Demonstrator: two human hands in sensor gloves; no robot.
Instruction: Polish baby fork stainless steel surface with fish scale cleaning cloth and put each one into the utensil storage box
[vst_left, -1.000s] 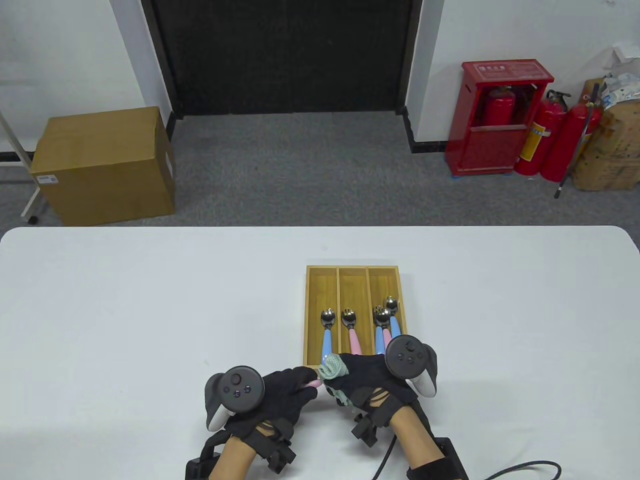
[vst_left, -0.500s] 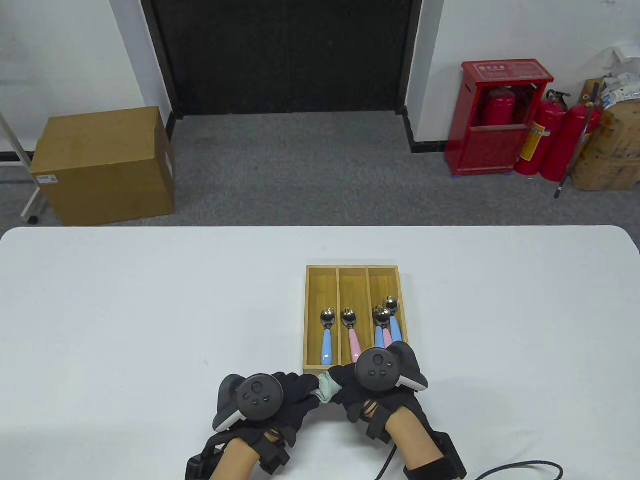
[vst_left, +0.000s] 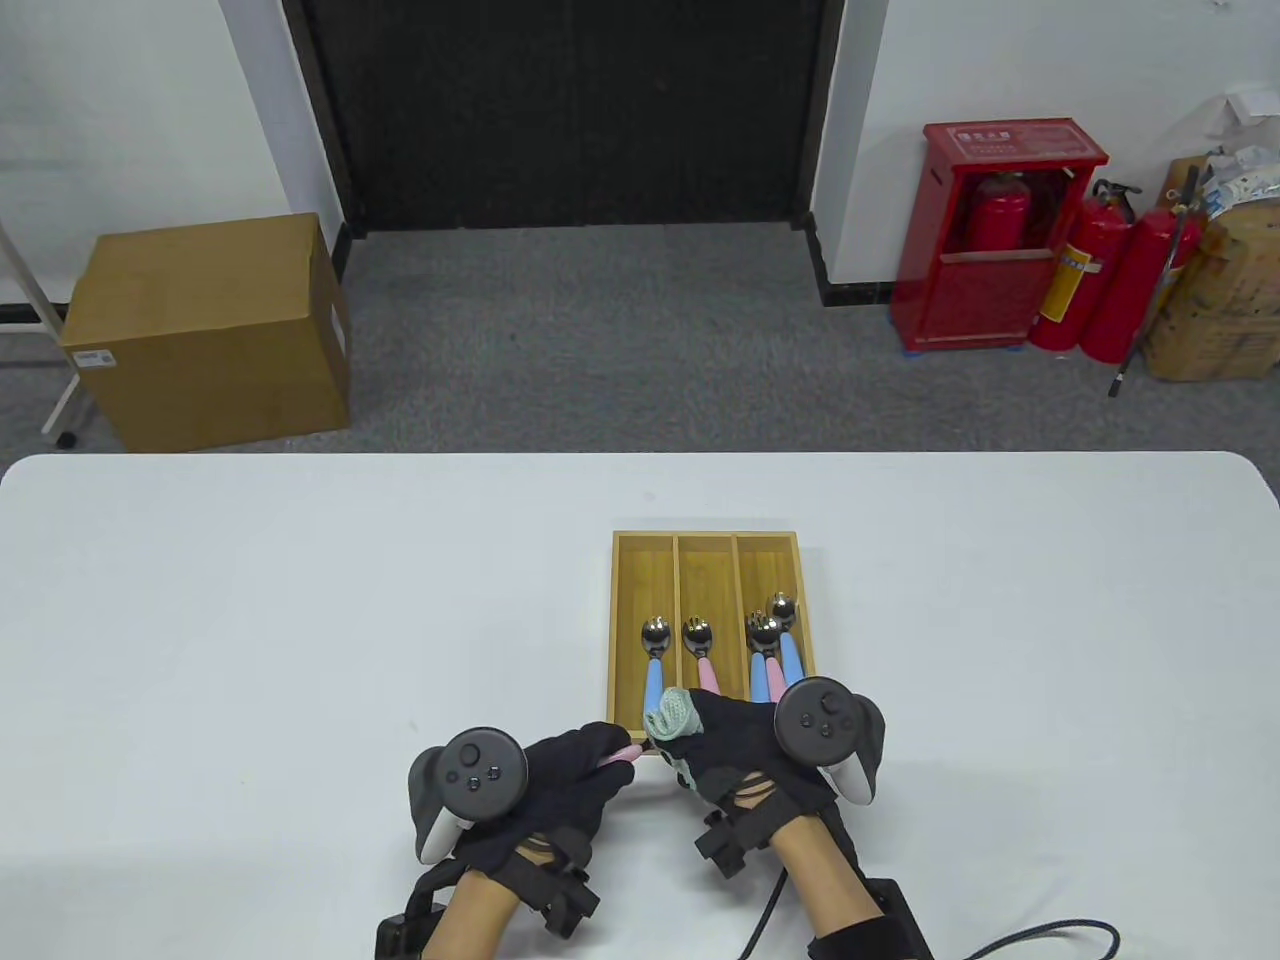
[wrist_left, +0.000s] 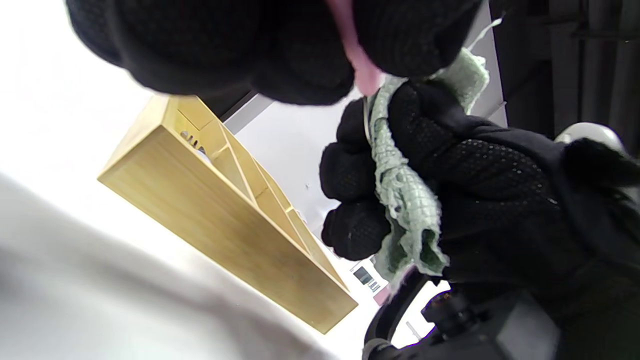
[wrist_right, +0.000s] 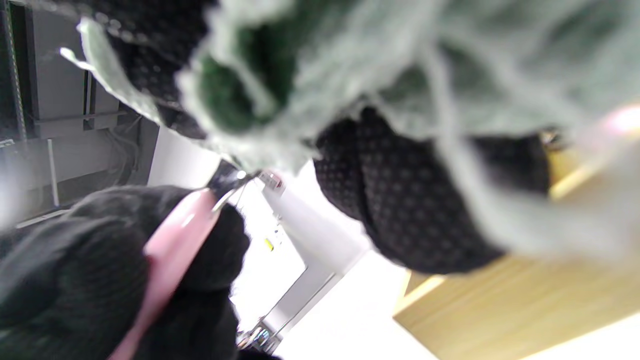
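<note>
Your left hand (vst_left: 560, 790) sits at the near edge of the white table (vst_left: 250, 620), fingers curled round the pink handle of a baby fork (vst_left: 622, 757), which pokes out to the right toward your other hand. From the left wrist view that pink handle (wrist_left: 361, 70) comes out between your fingertips and runs straight into the cloth. The fork's metal head is hidden; only a sliver of steel neck shows in the right wrist view, right where the pink handle (wrist_right: 172, 250) ends.

Just right of that, your right hand (vst_left: 750, 750) is bunched tight round the pale green cloth (vst_left: 668, 715), and the cloth is wrapped over the fork's front end. The left wrist view shows the cloth (wrist_left: 405, 200) squeezed between thumb and curled fingers, with a loose tail hanging out below.

Both hands hover at the near left corner of the wooden box (vst_left: 625, 545), your right one over its near end. The box has three long slots. One blue-handled fork (vst_left: 654, 655) lies in the left slot and a pink-handled one (vst_left: 702, 650) in the middle, partly under the cloth. In the right slot, blue and pink handles (vst_left: 775, 650) lie packed side by side, all heads pointing far.
</note>
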